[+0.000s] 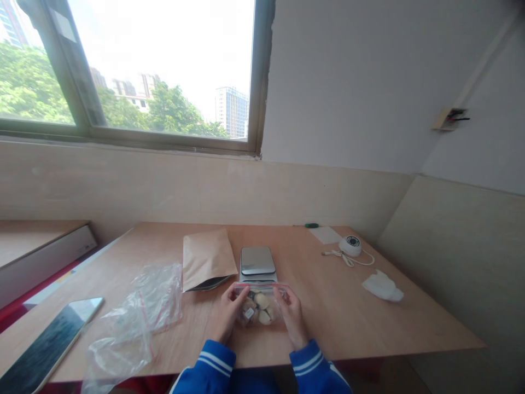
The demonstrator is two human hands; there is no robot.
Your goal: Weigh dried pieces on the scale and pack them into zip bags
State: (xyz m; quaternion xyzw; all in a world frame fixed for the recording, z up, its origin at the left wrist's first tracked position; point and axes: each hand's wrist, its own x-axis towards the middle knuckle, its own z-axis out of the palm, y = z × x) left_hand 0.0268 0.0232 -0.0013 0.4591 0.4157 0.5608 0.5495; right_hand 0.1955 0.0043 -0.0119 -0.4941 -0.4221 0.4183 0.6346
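Observation:
A small clear zip bag (pixel 258 306) with a red seal strip holds several pale round slices and lies on the wooden table (pixel 336 312) near its front edge. My left hand (pixel 227 317) pinches the bag's left top corner. My right hand (pixel 292 316) pinches its right top corner. Both sleeves are blue with white stripes. Just behind the bag stands a small digital scale (pixel 257 261) with a shiny metal plate. A brown paper pouch (pixel 206 258) lies left of the scale, its open mouth toward me.
Several empty clear zip bags (pixel 141 312) lie at the left front. A smartphone (pixel 49 342) rests on the table's left corner. At the right back are a white round device with a cable (pixel 350 246), a paper slip (pixel 325 234), and a crumpled white tissue (pixel 383 287).

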